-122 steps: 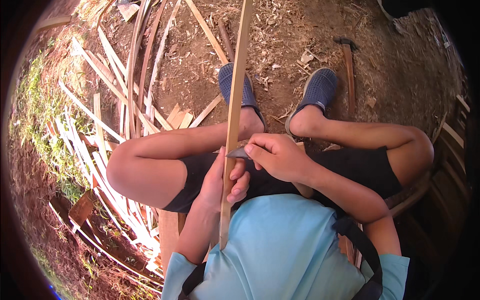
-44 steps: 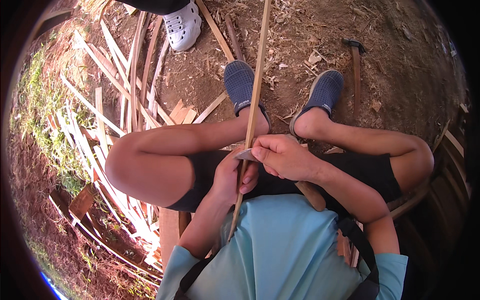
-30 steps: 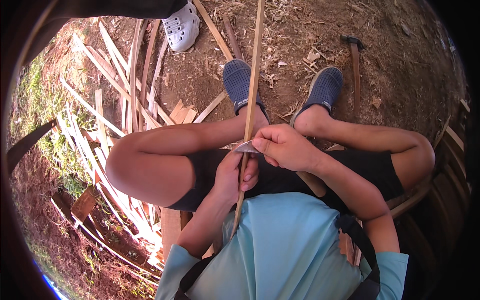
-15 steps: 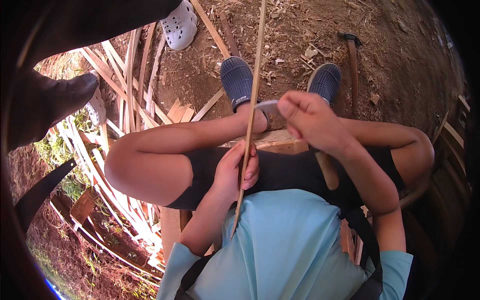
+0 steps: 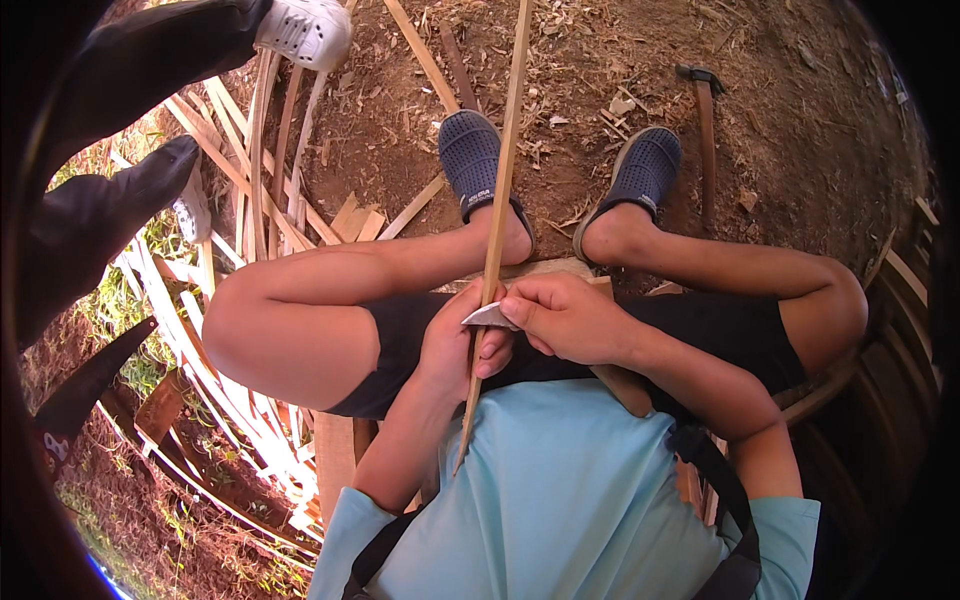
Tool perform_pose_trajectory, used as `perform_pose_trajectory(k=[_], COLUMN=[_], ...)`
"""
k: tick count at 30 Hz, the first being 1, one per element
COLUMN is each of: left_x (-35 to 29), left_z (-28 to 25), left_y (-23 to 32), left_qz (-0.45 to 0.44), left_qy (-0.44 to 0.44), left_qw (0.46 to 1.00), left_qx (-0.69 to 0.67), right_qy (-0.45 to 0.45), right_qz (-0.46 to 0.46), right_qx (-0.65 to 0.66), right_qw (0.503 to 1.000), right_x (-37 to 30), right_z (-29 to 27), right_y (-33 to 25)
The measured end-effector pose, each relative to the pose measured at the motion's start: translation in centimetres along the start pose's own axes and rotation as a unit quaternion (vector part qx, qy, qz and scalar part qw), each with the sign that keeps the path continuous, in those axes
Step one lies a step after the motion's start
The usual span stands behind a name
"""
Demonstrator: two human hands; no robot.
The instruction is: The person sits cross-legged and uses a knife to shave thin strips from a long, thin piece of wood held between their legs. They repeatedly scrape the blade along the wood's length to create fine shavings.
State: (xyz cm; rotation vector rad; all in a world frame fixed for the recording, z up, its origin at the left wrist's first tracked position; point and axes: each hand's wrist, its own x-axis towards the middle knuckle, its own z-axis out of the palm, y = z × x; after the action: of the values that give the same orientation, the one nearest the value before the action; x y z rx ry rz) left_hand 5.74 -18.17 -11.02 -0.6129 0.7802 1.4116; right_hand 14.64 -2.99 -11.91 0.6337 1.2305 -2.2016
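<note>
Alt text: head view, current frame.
A person's left hand grips a long, thin, pale wooden strip while the right hand holds a grey metal blade across it. At left, scattered wooden strips lie near another person's dark-trousered legs; at right, a dark-headed, wooden-handled hammer lies on brown dirt.

Left hand [image 5: 452, 342] grips a wooden strip [image 5: 508, 140] pointing to twelve o'clock; right hand [image 5: 570, 318] holds a knife [image 5: 490, 316] across it. A hammer [image 5: 707, 150] lies at two o'clock.
</note>
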Motion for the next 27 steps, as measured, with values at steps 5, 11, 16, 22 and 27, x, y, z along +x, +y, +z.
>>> perform_pose_trajectory(k=[5, 11, 16, 22, 27], left_x=[-0.3, -0.4, 0.3, 0.2, 0.3], left_z=[0.8, 0.7, 0.3, 0.2, 0.2], left_y=[0.0, -0.7, -0.4, -0.6, -0.8], left_qz=[-0.005, -0.025, 0.002, -0.001, -0.005], left_qy=[0.025, -0.001, -0.021, -0.006, 0.018], left_qw=[0.999, 0.999, 0.998, 1.000, 0.999], left_qx=[-0.027, -0.034, -0.057, -0.029, -0.033], right_qy=[0.019, 0.203, 0.098, -0.001, 0.002], right_qz=[-0.025, -0.100, -0.057, 0.014, 0.013], right_qx=[-0.014, 0.001, -0.035, -0.009, -0.001], right_qw=[0.999, 0.974, 0.993, 1.000, 1.000], right_x=[-0.2, 1.2, -1.2, -0.6, -0.4], right_z=[0.0, -3.7, -3.7, -0.4, -0.2], right_y=[-1.2, -1.2, -3.5, -0.5, 0.0])
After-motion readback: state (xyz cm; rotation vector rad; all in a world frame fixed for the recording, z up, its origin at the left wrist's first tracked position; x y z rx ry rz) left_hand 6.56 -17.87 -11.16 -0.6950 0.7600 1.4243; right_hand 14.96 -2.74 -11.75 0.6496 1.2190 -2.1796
